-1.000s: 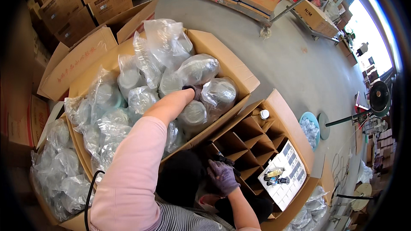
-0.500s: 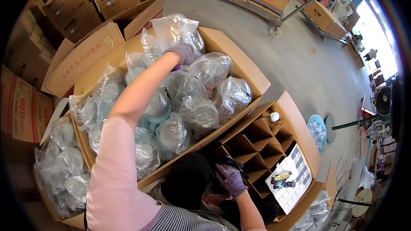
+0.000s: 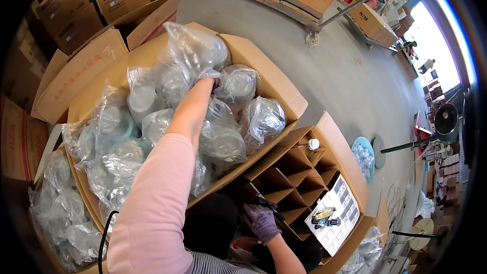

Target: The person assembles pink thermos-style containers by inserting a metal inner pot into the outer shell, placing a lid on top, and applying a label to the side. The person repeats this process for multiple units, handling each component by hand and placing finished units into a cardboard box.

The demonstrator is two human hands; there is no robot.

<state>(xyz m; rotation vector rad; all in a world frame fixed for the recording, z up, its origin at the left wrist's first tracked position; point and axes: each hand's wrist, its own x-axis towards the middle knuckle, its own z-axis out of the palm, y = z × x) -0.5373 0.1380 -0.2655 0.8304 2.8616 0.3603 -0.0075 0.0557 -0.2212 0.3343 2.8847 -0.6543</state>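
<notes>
My left arm reaches across a large open carton (image 3: pixel 299 96) full of clear bagged, round glass-like pieces. My left hand (image 3: pixel 216 82), in a purple glove, is down among the bags beside a bagged piece (image 3: pixel 205 53) near the far corner. Plastic film hides its fingers, so its hold cannot be made out. Another bagged piece (image 3: pixel 237 83) lies just right of it. My right hand (image 3: pixel 261 221), also gloved, lies low with its fingers stretched out. A black tool (image 3: pixel 266 203) is right by its fingers, at the edge of a divided carton (image 3: pixel 350 172).
A white, printed sheet (image 3: pixel 336 215) with small bottles on it lies over the cardboard dividers. A white-capped bottle (image 3: pixel 313 144) stands in a far cell. More bagged pieces (image 3: pixel 63 208) fill a box at left. A blue basin (image 3: pixel 363 160) and a fan (image 3: pixel 446 117) are on the right.
My left arm has swung right, and its hand has sunk lower among the bags near the far corner. The bagged piece there has shifted and its film is spread differently. The view has turned slightly.
</notes>
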